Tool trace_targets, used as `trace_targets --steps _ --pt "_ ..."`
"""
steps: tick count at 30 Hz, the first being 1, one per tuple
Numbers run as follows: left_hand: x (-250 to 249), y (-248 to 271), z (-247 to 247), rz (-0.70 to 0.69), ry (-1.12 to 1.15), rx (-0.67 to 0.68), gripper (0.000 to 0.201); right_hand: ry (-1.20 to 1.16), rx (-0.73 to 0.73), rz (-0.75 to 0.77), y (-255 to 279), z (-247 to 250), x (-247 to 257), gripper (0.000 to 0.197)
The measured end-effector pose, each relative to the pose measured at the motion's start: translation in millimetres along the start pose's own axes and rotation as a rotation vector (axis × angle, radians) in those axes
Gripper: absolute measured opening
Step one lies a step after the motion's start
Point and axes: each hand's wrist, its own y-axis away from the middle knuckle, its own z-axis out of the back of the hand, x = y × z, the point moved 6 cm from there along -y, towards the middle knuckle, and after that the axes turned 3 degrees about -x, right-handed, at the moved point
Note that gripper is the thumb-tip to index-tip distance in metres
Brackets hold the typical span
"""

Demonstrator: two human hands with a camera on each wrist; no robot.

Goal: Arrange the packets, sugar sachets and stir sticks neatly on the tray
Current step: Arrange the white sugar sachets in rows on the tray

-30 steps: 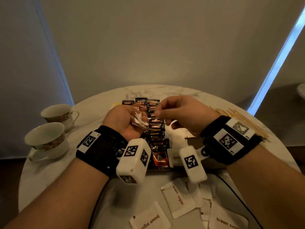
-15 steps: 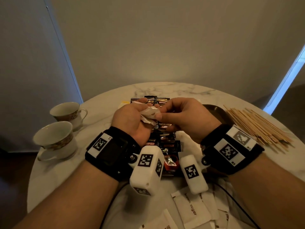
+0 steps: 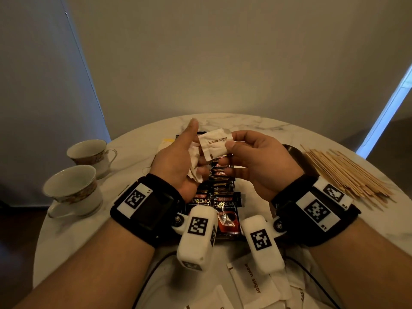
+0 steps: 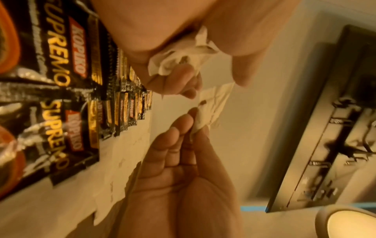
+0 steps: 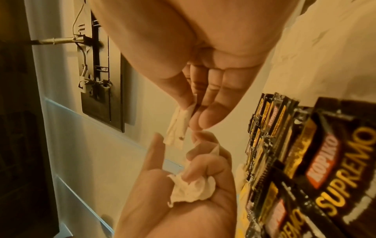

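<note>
Pinching a sugar sachet (image 3: 215, 142) in my right hand (image 3: 256, 162) above the coffee packets (image 3: 223, 197), my left hand (image 3: 178, 161) clutches crumpled sachets (image 3: 195, 162) (thumb raised).

2 cups (image 3: 73, 190) – 2 hands (image 3: 176, 159).

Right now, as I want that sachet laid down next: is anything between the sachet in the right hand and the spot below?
Partly. The right hand pinches the brown sugar sachet in the air. The left hand, gripping crumpled white paper, sits close beside it, fingers curled under its lower corner. Directly below lie the coffee packets.
</note>
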Motion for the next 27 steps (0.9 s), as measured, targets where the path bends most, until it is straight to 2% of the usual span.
trace_targets --steps 1,3,5,8,10,15,18,22,27 --pt "-1 4 -3 -0.036 -0.06 0.018 0.066 -0.019 -0.007 0.002 0 1 0 0.017" --pt "-2 11 -7 -0.124 -0.188 -0.003 0.035 -0.041 -0.019 0.003 -1 3 0 0.01" --pt "-3 14 -6 -0.182 -0.254 -0.038 0.019 -0.037 -0.007 -0.015 0 4 1 0.009" --pt "-4 16 -4 -0.218 -0.31 -0.05 0.015 0.077 0.07 -0.045 1 4 -2 0.022" --pt "-5 17 -3 -0.216 -0.378 -0.06 0.019 0.164 0.078 -0.03 1 6 -2 0.021" --pt "1 14 -1 -0.133 -0.484 -0.079 0.036 0.158 -0.055 0.027 -4 19 3 0.012" --pt "2 13 0 -0.118 -0.518 -0.099 0.031 0.178 -0.097 0.02 -5 22 3 0.013" --pt "-3 14 0 -0.172 -0.519 -0.138 0.006 0.159 -0.138 -0.019 -6 23 4 0.011" --pt "-5 17 -4 -0.258 -0.555 -0.159 0.012 0.298 -0.094 -0.029 -5 25 13 0.005"
